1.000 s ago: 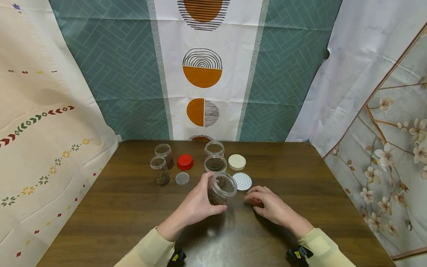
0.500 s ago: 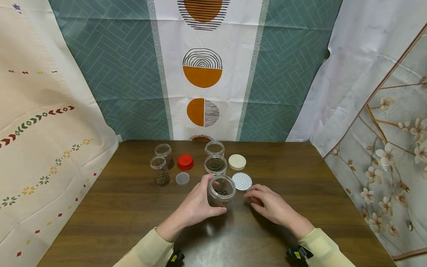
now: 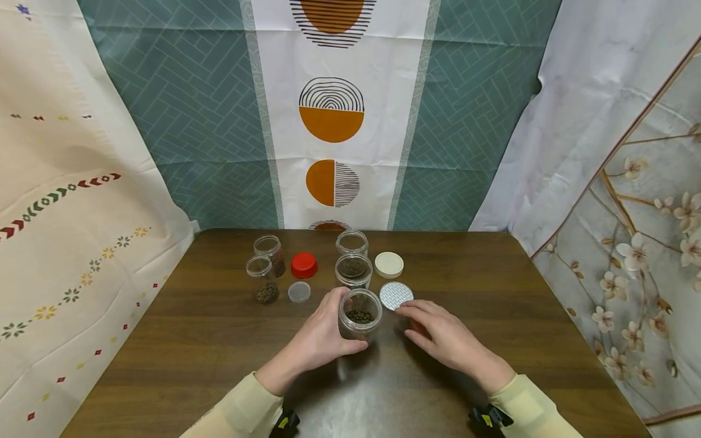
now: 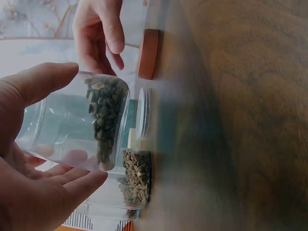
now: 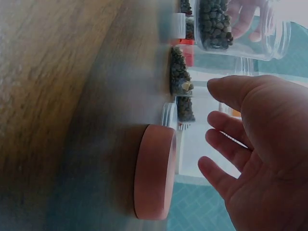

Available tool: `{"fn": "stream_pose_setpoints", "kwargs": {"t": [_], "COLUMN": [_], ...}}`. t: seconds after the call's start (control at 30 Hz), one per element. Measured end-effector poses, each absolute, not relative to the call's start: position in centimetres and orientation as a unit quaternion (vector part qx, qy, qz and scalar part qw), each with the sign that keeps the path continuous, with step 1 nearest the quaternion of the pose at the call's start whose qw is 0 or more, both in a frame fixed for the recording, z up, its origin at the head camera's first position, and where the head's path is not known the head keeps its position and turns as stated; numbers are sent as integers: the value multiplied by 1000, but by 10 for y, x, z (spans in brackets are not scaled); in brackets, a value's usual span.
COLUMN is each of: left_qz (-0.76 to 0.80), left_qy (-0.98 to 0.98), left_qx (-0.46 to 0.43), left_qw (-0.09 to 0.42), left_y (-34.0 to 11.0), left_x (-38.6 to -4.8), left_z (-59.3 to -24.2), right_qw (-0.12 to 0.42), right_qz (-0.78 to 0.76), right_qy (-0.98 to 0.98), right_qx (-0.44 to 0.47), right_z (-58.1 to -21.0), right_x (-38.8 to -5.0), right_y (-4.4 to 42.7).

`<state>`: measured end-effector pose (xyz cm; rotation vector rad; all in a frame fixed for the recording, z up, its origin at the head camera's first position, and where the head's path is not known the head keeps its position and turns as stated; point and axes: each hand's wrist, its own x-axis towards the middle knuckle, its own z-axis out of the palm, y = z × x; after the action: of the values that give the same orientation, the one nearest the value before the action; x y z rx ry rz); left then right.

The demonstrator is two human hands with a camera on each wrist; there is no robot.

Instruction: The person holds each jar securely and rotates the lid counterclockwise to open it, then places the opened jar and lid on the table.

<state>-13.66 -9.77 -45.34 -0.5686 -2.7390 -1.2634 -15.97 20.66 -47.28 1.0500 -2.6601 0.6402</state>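
My left hand (image 3: 323, 334) grips a clear open jar (image 3: 359, 316) round its side, thumb in front. The left wrist view shows the jar (image 4: 62, 125) raised above the table, with a layer of small dark pebble-like pieces (image 4: 107, 120) at its bottom. To the right, my right hand (image 3: 446, 337) hovers with loosely bent fingers and holds nothing. Beneath it a reddish-brown lid (image 5: 155, 173) rests on the table, mostly hidden from above by that hand. Just beyond my right fingertips lies a round lid with a white patterned face (image 3: 397, 296).
Behind the held jar stand two more open jars (image 3: 353, 267), one behind the other. A cream lid (image 3: 389, 266) lies beside them. Further left are two narrower jars (image 3: 263, 286), a red lid (image 3: 303, 266) and a small translucent lid (image 3: 299, 292). Curtains border the wooden table (image 3: 181, 340).
The held jar has shifted slightly left and towards me, and its mouth faces the head camera more, showing the contents. My right hand's fingers have lifted and straightened a little.
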Motion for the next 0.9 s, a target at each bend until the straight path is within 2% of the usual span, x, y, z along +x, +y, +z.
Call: {"fn": "stream_pose_setpoints", "kwargs": {"t": [0.9], "left_qz": [-393], "left_qy": [-897], "left_qx": [-203], "left_qw": [21], "left_y": [-102], "left_x": [-144], "left_z": [-464], "right_qw": [81], "right_qz": [189], "right_qy": [-912], "right_qx": [356], "right_z": [-472], "right_x": [-157], "right_y": [210]}}
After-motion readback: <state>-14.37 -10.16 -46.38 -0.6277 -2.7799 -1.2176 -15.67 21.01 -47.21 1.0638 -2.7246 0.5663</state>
